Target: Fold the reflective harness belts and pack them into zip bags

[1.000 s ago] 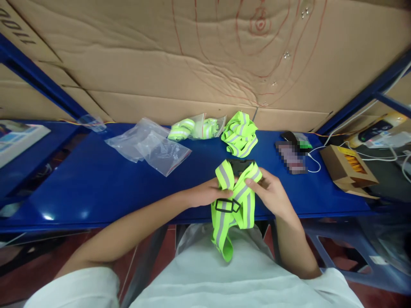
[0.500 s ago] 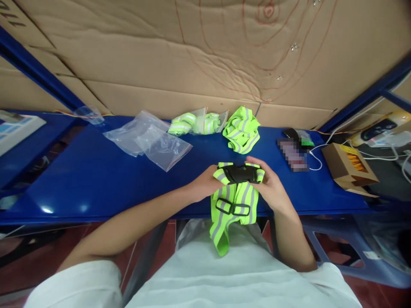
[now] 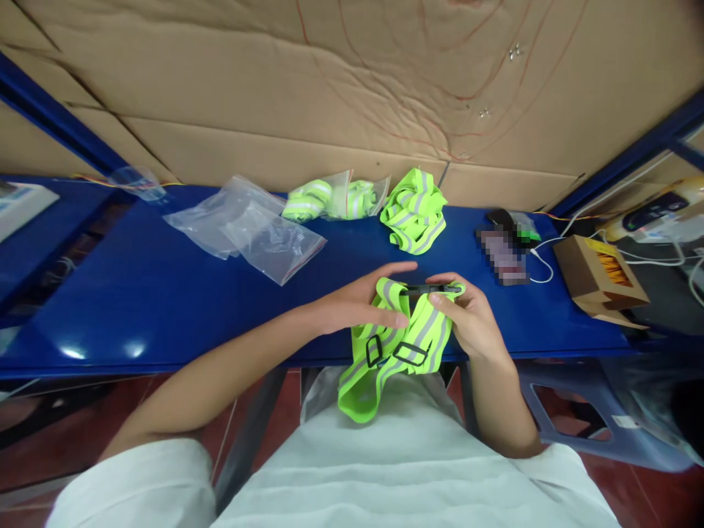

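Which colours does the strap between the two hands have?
The strap is bright yellow-green with a grey lengthwise stripe, best seen in the head view.

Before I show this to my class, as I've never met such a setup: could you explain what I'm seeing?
No machine here: these are one person's bare hands, seen by a camera worn on the head. The right hand grips a lime-yellow, grey-striped webbing strap near its black plastic buckle; the left hand has its thumb across the strap. On the glossy blue table lie clear plastic bags, two small lime-yellow bundles in clear plastic and a loose lime-yellow striped bundle. At the right stands a brown cardboard box; a pixelated object left of it can't be identified.
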Demonstrator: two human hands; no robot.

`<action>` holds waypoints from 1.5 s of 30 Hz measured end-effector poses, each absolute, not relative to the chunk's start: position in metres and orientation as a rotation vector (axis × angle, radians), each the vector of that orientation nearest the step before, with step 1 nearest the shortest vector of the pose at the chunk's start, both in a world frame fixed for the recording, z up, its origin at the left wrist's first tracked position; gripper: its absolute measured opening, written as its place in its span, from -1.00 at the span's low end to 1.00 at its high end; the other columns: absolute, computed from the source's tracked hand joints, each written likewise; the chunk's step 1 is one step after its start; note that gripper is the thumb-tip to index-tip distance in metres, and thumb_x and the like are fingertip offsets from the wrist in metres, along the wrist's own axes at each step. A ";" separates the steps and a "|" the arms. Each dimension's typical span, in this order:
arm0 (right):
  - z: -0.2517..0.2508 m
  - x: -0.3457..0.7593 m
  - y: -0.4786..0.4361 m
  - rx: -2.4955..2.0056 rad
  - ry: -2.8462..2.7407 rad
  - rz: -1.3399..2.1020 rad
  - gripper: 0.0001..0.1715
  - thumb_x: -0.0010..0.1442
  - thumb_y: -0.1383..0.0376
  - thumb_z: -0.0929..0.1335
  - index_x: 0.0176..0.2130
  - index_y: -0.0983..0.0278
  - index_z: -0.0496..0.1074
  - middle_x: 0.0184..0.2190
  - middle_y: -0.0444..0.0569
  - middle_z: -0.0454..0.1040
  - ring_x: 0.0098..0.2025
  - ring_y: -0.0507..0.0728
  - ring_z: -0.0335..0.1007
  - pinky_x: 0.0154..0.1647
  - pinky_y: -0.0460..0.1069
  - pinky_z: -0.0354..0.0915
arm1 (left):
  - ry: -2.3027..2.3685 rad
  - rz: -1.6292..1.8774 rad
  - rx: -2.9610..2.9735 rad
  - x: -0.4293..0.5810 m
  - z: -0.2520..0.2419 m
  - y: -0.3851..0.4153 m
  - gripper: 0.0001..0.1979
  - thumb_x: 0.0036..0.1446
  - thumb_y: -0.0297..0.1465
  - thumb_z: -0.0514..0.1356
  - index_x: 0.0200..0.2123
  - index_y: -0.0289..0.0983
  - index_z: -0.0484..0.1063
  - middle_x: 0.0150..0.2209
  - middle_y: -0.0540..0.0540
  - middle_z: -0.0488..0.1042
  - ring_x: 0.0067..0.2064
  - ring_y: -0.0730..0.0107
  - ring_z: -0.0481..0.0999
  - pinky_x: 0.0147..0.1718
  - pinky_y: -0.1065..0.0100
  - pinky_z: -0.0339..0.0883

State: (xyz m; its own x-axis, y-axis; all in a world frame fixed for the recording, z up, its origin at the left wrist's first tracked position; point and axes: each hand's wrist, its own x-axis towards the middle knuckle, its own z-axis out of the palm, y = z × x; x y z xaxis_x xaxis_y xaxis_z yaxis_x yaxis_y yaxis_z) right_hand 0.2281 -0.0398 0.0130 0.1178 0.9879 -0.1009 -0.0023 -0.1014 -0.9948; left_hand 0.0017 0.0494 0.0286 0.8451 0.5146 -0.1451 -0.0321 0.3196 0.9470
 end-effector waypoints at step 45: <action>0.020 0.222 -0.035 -1.339 -1.154 1.069 -0.50 0.22 -0.02 0.56 0.05 0.14 0.57 -0.19 -0.08 0.64 -0.28 0.10 0.54 -0.26 -0.03 0.46 | 0.458 0.298 1.347 0.014 0.004 0.024 -0.67 0.09 -0.25 0.50 -0.15 -0.32 0.64 -0.20 -0.12 0.70 -0.15 0.23 0.68 -0.11 0.29 0.55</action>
